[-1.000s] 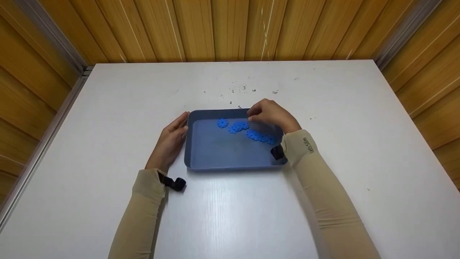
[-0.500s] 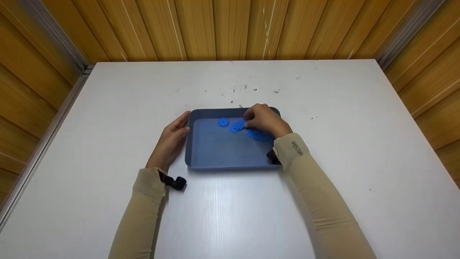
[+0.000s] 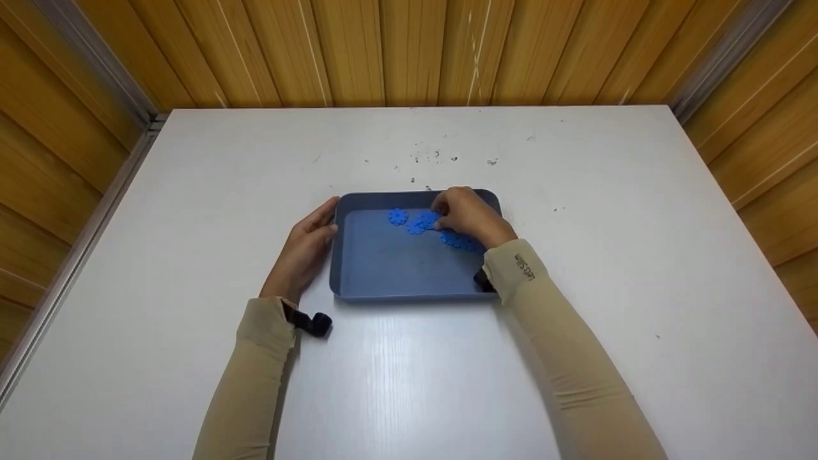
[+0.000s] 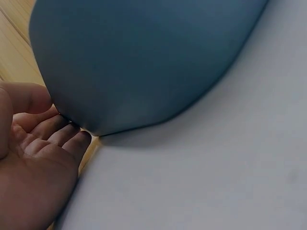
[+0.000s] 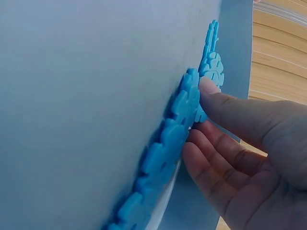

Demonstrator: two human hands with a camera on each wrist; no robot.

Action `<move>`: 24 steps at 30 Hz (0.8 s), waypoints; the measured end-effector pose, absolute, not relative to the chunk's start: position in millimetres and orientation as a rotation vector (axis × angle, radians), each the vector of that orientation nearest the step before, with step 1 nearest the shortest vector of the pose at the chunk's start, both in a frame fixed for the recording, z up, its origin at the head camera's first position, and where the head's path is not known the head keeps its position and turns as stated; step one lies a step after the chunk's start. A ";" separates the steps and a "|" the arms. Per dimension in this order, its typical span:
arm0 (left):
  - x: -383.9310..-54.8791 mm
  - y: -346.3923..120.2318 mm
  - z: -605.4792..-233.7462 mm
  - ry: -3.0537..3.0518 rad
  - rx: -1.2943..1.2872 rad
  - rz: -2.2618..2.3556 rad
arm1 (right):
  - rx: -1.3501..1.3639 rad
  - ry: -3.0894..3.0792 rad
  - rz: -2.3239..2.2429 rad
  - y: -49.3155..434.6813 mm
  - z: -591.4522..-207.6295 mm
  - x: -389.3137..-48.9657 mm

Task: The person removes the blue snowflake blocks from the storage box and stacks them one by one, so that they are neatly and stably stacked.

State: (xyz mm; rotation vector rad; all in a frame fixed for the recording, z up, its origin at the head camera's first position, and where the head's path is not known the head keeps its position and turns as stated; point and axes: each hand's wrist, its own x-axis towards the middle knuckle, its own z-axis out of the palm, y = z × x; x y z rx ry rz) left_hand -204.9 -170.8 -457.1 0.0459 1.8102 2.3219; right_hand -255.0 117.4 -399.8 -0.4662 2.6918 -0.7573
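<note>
A grey-blue shallow tray [image 3: 396, 275] lies on the table with several blue notched plastic discs in it. One lone disc [image 3: 398, 216] lies toward the back left, right of it is a small overlapping cluster [image 3: 417, 225], and an overlapping row [image 3: 455, 240] runs partly under my right wrist. My left hand [image 3: 300, 249] holds the tray's left side, thumb at the rim and fingers along the outside. Inside the tray, my right hand [image 3: 471, 216] pinches a blue notched disc [image 5: 212, 72] at the cluster's right end; its index fingertip is hidden in the right wrist view.
The white table [image 3: 396, 377] extends around the tray, with dark scuff marks [image 3: 438, 156] behind it. Yellow wood-look panels [image 3: 409, 51] stand at the back and sides. A black wrist camera [image 3: 316, 324] sits by my left wrist.
My right hand has moved left and slightly down to the disc cluster, covering the right end of the row. The left hand and tray have stayed nearly in place.
</note>
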 end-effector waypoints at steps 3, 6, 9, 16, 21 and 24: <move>-204.6 -169.8 -456.9 1.811 0.047 2.322 | -0.454 2.700 -0.766 118.1 -400.2 -254.9; -204.5 -169.7 -457.0 1.809 0.054 2.324 | -0.448 2.708 -0.776 119.0 -400.1 -254.7; -204.8 -170.3 -457.3 1.808 0.068 2.324 | -0.454 2.718 -0.776 120.3 -399.2 -254.5; -205.0 -171.7 -456.4 1.850 0.066 2.270 | -0.504 2.731 -0.816 124.6 -397.1 -252.6; -204.7 -172.3 -455.1 1.887 0.053 2.244 | -0.513 2.730 -0.867 127.9 -396.0 -251.6; -204.3 -172.1 -454.4 1.884 0.045 2.249 | -0.504 2.724 -0.884 129.5 -394.5 -251.2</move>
